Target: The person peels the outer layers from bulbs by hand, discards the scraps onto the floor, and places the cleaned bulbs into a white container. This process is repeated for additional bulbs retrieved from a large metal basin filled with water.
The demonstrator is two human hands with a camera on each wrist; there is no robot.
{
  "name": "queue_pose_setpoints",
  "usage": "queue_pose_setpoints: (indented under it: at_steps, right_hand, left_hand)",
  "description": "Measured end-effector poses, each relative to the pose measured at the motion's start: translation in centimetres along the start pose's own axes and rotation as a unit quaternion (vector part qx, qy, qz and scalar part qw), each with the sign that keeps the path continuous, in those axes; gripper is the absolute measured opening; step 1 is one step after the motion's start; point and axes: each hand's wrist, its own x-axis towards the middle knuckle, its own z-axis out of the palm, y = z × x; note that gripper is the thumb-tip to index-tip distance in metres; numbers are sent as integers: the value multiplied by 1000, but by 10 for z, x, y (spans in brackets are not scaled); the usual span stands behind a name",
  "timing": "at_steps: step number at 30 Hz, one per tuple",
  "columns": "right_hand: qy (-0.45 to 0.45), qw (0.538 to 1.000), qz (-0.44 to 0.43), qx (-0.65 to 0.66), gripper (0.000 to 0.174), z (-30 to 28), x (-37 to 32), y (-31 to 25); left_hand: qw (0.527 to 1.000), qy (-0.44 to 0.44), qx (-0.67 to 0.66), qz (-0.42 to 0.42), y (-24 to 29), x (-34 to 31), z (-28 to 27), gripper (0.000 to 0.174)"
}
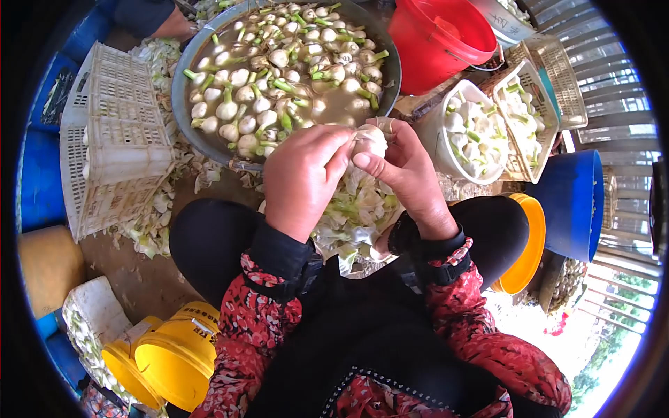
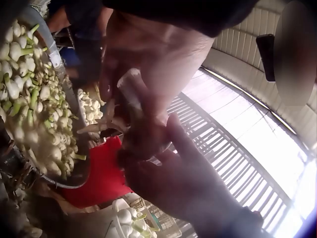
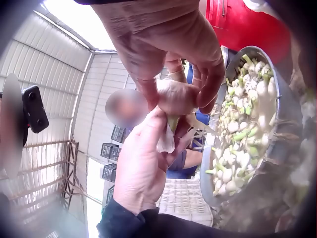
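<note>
A pale garlic bulb (image 1: 369,141) is held over the near rim of a wide basin (image 1: 182,104). My right hand (image 1: 416,174) grips it with curled fingers, the thumb across its side. From the other side my left hand (image 1: 301,180) pinches at the bulb's stem end. In the right wrist view, a loose flap of white skin (image 3: 167,142) hangs by the left fingers, below the bulb. The left wrist view shows the same work darkly, with a strip of skin (image 2: 131,85) by the left palm. Many garlic bulbs (image 1: 245,125) with green stems float in the basin's murky water.
Peeled leaves and skins (image 1: 352,209) lie heaped between my knees. To the right stand a white bucket (image 1: 446,150) of cleaned bulbs, a red bucket (image 1: 418,59) and a blue bucket (image 1: 568,212). A plastic crate (image 1: 129,104) and yellow buckets (image 1: 178,359) are at left. Another person's foot (image 1: 175,26) shows beyond the basin.
</note>
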Motion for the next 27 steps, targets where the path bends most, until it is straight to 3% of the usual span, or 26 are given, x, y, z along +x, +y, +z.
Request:
queue_pose_setpoints:
  at_steps: [2, 4, 6, 8, 10, 11, 12, 13, 14, 15, 17, 18, 19, 21, 23, 25, 27]
  right_hand:
    - [-1, 999, -17, -36, 71, -1, 2, 9]
    - [-3, 997, -32, -70, 73, 0, 3, 17]
    - [-21, 981, -122, -149, 71, -1, 4, 20]
    - [-38, 972, -144, -184, 73, -4, 2, 17]
    - [-55, 960, -166, -217, 74, -1, 0, 15]
    - [-38, 980, -165, -105, 70, 6, -1, 14]
    - [-22, 986, -163, 8, 66, 9, 0, 13]
    - [-21, 986, -164, 8, 66, 9, 0, 12]
    - [-37, 991, -129, 18, 65, 7, 1, 10]
    - [-55, 994, -94, 28, 65, 6, 3, 9]
    - [-34, 992, -117, -43, 63, 5, 6, 13]
    - [-9, 990, -82, -116, 64, 6, 6, 6]
    - [17, 981, -47, -190, 65, 6, 6, 1]
    - [43, 979, -67, -189, 65, 6, 10, 9]
    - [15, 993, -77, -90, 61, 8, 11, 14]
    - [12, 994, -89, -66, 58, 12, 9, 20]
    - [8, 994, -105, -43, 56, 16, 7, 20]
  left_hand:
    - [998, 37, 35, 29, -1, 1, 2, 9]
    - [997, 75, 27, -25, 2, 1, 4, 10]
    - [995, 92, 1, -38, -5, -2, 8, 10]
    - [992, 108, -26, -53, -13, -5, 11, 11]
    - [939, 41, -262, -217, -19, -4, 10, 13]
    - [939, 41, -262, -217, -18, -4, 8, 13]
    - [905, 37, -341, -254, -14, -2, 4, 14]
    - [862, 32, -416, -288, -12, 0, 2, 16]
    - [848, 44, -436, -298, -16, -2, 6, 16]
    - [848, 45, -436, -297, -17, -1, 7, 16]
    - [944, 122, -246, -183, -19, -1, 9, 16]
    - [974, 129, -159, -99, -14, 1, 6, 14]
    - [974, 128, -160, -100, -13, -1, 7, 14]
    - [977, 103, -135, -130, -11, -3, 9, 10]
    - [967, 89, -170, -169, -14, -2, 10, 13]
    - [917, 115, -312, -219, -21, -2, 12, 19]
    - [913, 114, -319, -227, -25, -3, 12, 24]
